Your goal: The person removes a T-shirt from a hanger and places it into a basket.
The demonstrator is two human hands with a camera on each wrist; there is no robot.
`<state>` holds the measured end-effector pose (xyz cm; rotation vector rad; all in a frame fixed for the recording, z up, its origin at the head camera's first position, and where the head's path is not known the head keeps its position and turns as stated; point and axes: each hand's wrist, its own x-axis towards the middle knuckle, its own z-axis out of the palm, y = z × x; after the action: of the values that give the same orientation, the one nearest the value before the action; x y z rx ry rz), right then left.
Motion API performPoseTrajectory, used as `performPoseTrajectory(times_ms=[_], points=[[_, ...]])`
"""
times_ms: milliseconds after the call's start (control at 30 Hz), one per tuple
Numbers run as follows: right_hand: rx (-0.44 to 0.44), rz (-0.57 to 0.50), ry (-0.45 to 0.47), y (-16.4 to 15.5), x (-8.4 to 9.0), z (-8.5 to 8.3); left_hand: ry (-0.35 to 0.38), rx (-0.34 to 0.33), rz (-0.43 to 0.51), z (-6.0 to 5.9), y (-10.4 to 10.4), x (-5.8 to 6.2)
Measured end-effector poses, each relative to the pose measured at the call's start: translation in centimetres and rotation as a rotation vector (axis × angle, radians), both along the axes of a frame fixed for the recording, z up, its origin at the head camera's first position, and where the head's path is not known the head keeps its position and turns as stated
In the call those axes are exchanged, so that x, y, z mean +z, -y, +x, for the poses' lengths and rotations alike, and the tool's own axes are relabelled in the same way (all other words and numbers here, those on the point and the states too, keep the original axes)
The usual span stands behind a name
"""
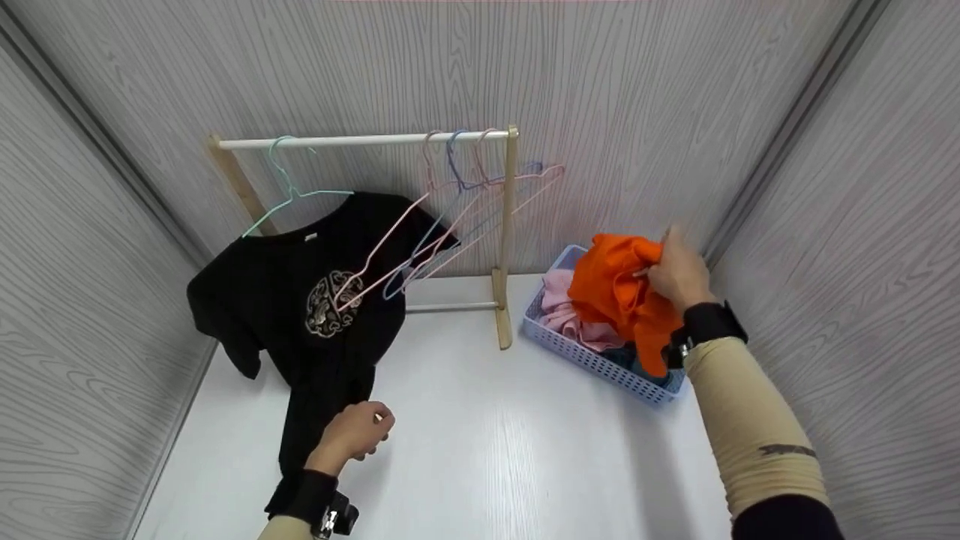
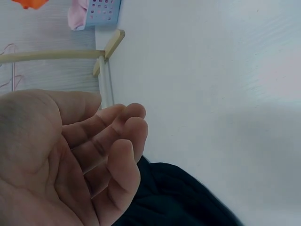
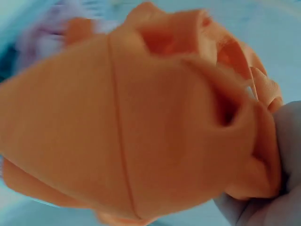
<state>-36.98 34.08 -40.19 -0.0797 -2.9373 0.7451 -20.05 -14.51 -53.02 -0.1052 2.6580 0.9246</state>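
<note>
Orange crumpled cloth garment [image 1: 619, 289] hangs bunched in our right hand [image 1: 679, 274], lifted just above the pale blue perforated plastic basket [image 1: 600, 360] that sits right of the wooden drying rack [image 1: 506, 247] on the white counter [image 1: 487, 435]. Our right fingers are clamped on the cloth's upper fold. Pink clothes [image 1: 562, 311] lie in the basket beneath it. Left of the basket, a black printed T-shirt [image 1: 300, 300] hangs from a mint wire hanger [image 1: 289, 195] on the rack's rail and trails onto the counter, where our left hand [image 1: 352, 435] rests by its hem, fingers loosely curled and holding nothing.

From the left wrist we see the left hand's fingers [image 2: 120, 141] relaxed, slightly bent, close together, above the black shirt's edge [image 2: 178, 197], the rack's foot [image 2: 110, 47] beyond.

From the right wrist, blurred, the orange garment [image 3: 141, 117] fills the view, pinched at the lower right by our fingers [image 3: 277, 197].
</note>
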Motion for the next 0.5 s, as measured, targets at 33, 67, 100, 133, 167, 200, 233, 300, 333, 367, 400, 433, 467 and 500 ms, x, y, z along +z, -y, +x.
performPoseTrajectory(times_ms=[33, 67, 100, 133, 167, 200, 233, 300, 333, 367, 400, 433, 467, 500], points=[[-0.006, -0.065, 0.019, -0.2, -1.8, -0.1, 0.006, -0.002, 0.002, 0.1, 0.0, -0.1], [-0.007, -0.110, 0.027, -0.4, -3.7, -0.2, 0.012, -0.005, 0.000, 0.2, -0.1, -0.3], [0.000, -0.149, 0.037, -0.6, -5.4, -0.2, 0.018, -0.008, -0.004, 0.3, -0.1, -0.4], [0.020, -0.183, 0.051, -0.8, -7.1, -0.1, 0.022, -0.010, -0.011, 0.4, -0.1, -0.5], [0.041, -0.212, 0.088, -0.8, -8.6, 0.1, 0.027, -0.011, -0.016, 0.5, 0.0, -0.6], [0.064, -0.236, 0.133, -0.9, -9.9, 0.2, 0.031, -0.011, -0.024, 0.6, 0.0, -0.7], [0.092, -0.245, 0.177, -0.9, -11.0, 0.4, 0.033, -0.010, -0.032, 0.6, 0.0, -0.8], [0.133, -0.213, 0.258, -0.9, -12.7, 0.8, 0.037, -0.007, -0.041, 0.5, 0.1, -0.9], [0.143, -0.193, 0.296, -0.9, -13.4, 1.0, 0.038, -0.008, -0.043, 0.5, 0.1, -0.9], [0.145, -0.163, 0.327, -0.9, -14.0, 1.1, 0.040, -0.009, -0.042, 0.4, 0.1, -0.9], [0.148, -0.130, 0.343, -1.0, -14.5, 1.2, 0.040, -0.013, -0.043, 0.3, 0.0, -0.9], [0.152, -0.096, 0.347, -1.1, -15.0, 1.3, 0.041, -0.017, -0.040, 0.2, 0.0, -0.9], [0.150, -0.057, 0.352, -1.2, -15.4, 1.3, 0.042, -0.020, -0.038, 0.1, 0.0, -0.9], [0.147, -0.020, 0.355, -1.3, -15.7, 1.3, 0.045, -0.022, -0.036, 0.0, 0.0, -1.0]])
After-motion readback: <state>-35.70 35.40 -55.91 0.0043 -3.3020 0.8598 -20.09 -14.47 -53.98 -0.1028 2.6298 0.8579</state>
